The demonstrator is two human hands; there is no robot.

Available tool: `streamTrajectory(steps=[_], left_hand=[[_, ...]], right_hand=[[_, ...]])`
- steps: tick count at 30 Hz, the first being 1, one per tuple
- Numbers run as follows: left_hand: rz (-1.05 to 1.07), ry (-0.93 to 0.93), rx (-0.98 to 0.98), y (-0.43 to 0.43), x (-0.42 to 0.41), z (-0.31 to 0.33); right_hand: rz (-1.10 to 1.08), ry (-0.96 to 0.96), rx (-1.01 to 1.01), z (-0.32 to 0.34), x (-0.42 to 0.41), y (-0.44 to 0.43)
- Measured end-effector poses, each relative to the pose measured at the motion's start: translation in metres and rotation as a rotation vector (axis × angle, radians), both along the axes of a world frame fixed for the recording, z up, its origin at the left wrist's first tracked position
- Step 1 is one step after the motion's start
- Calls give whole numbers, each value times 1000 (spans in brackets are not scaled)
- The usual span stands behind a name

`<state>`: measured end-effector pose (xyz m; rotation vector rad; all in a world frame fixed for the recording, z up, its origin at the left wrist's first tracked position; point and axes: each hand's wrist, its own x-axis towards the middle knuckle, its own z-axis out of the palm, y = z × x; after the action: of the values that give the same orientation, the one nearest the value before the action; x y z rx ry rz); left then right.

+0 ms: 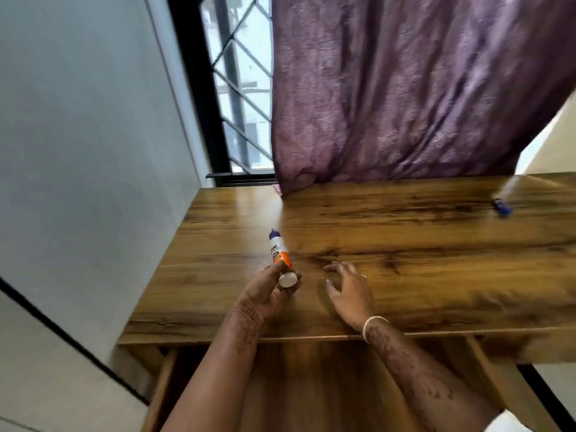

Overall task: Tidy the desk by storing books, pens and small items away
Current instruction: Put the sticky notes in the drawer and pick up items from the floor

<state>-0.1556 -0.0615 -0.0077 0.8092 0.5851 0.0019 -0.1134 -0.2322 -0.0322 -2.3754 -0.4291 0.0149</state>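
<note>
Glue bottle [279,252], a slim plastic cylinder with a white body, an orange label and a dark blue pointed cap, is held over the left front part of the wooden table [405,244]. The left grip [271,291] curls round only its flat white bottom end, so most of the bottle sticks out free. With such a short hold, the smooth plastic could slip out and roll on the glossy veneer. The right grip [349,288] is spread wide just beside it and holds nothing. A small blue item [501,207], blurred, lies far to the right, and a careless sweep may push it off. Below the front edge there seems to be an open drawer [296,385].
</note>
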Motion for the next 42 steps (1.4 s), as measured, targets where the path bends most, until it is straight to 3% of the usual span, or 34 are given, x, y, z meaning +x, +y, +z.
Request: streamTrajectory(steps=[7,11,17,22,32,36,42], left_hand=[[-112,76,138,-177,-1,5],[-38,75,202,-262,6,13],[-102,64,213,-348,19,27],[-114,41,237,-381,50,19],[-122,23,358,-423,171,-11],[-57,75,427,-418,222,-17],[-57,85,340,-413,280,-20]], right_hand=[[-55,83,94,22,9,-169],[-58,107,169,32,17,-256],[-104,145,205,40,39,-340],[-152,160,247,42,82,-378],[-163,115,-109,28,220,-414],[-136,143,-141,22,287,-407],[-116,43,-291,7,362,-395]])
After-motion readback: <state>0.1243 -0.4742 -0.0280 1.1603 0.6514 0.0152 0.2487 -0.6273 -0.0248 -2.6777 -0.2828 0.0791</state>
